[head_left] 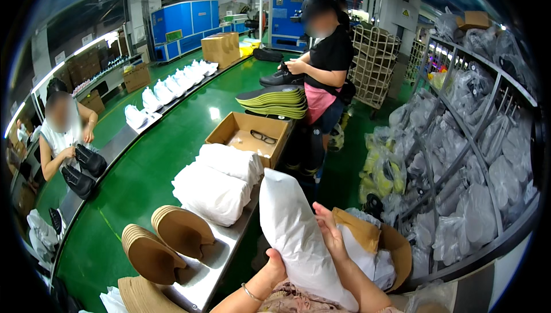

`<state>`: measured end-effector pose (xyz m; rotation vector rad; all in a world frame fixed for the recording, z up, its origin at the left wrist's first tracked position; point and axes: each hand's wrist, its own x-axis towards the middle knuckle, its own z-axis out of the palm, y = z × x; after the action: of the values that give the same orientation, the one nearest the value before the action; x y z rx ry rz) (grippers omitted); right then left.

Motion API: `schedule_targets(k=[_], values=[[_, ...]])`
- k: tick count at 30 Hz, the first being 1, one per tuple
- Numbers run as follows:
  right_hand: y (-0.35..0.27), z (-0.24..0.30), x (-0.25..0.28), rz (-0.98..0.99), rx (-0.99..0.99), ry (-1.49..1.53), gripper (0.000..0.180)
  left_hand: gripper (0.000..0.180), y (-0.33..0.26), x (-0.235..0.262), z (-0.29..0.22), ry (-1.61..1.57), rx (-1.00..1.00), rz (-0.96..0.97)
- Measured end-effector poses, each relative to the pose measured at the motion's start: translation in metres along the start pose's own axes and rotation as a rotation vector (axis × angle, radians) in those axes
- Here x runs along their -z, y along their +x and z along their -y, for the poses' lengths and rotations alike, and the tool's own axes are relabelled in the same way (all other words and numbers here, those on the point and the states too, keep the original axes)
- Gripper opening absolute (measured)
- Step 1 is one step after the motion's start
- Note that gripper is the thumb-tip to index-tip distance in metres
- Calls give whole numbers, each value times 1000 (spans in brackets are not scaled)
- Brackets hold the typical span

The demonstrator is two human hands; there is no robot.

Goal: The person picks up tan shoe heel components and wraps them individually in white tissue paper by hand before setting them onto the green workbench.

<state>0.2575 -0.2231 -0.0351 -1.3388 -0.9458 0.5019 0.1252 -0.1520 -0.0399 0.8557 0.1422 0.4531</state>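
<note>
A long bundle wrapped in white paper [294, 227] stands tilted in front of me, its narrower end upward. My left hand [275, 266] holds its left side with the thumb showing; the other fingers are mostly hidden behind it. Against its right side rests my right hand [332, 234], fingers fairly straight, so that the bundle is held between both palms. Left of it, more white paper-wrapped bundles [211, 191] lie on the metal ledge [198, 278]. Nearer me on that ledge stand curved brown cardboard pieces [143, 255] in nested stacks.
Beyond the bundles sit an open cardboard box [229, 129] with glasses [263, 137] inside and stacked green-edged insoles [272, 103]. A co-worker [327, 55] handles a black shoe. Across the green surface [155, 164], another person [63, 135] holds black shoes. Right stands a rack of bagged items [459, 164].
</note>
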Motion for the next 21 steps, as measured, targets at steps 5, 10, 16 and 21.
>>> schedule_targets(k=[5,10,16,21], values=[[11,-28,10,-24,-16,-190,42,119,13,23,10,-59,145,51],[9,7,42,223,-402,362,91,96,31,31,7,-35,92,-63],[-11,38,52,379,-436,127,108,86,53,14,14,-20,117,-137],[-19,36,47,222,-285,-29,105,80,66,-5,3,-166,75,-165]])
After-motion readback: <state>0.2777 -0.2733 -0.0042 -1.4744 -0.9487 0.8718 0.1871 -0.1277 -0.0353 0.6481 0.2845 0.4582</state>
